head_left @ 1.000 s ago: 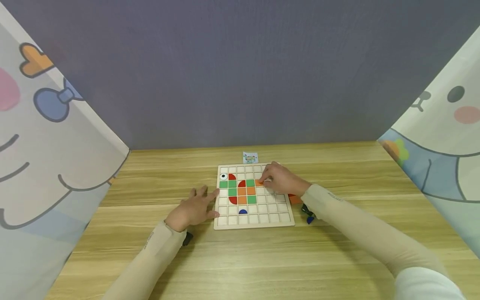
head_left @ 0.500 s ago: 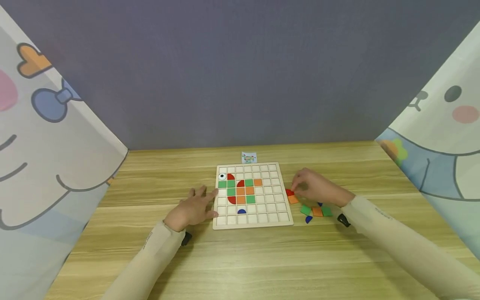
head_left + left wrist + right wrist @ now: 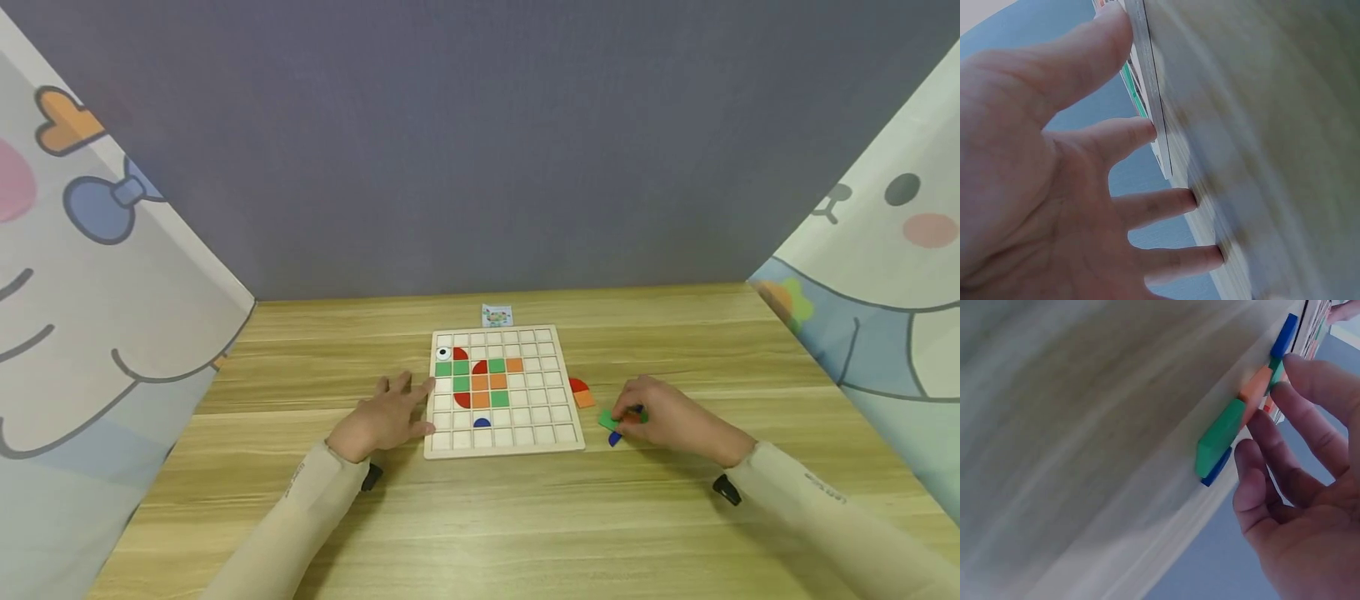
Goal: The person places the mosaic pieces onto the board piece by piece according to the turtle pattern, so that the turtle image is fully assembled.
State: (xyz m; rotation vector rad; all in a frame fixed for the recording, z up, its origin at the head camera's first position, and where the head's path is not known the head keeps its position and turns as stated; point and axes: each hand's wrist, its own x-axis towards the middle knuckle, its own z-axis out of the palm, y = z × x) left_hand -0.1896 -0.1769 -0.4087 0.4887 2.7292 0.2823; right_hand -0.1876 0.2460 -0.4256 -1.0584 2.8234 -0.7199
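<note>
A pale wooden grid board (image 3: pixel 532 433) lies on the table, with red, green, orange and blue tiles in some cells and an eye tile (image 3: pixel 443 353) at its upper left. My left hand (image 3: pixel 386 421) rests at the board's left edge, fingers spread, thumb and index finger touching the rim. Right of the board, my right hand (image 3: pixel 663 419) is low over loose tiles. Its thumb and index finger pinch the near edge of a green square tile (image 3: pixel 607 419). A blue half-round tile (image 3: pixel 615 438) lies just before it; an orange tile (image 3: pixel 1255 392) and another green tile (image 3: pixel 1221 436) sit under the fingers.
A red quarter-round tile (image 3: pixel 578 385) and an orange tile (image 3: pixel 584 399) lie beside the board's right edge. Behind the board is a small picture card (image 3: pixel 497 316). A grey panel (image 3: pixel 480 167) stands along the table's back.
My right hand has left an orange tile in a board cell and moved right, then down to the loose tiles, where it takes hold of a green one. The left hand stays at the board.
</note>
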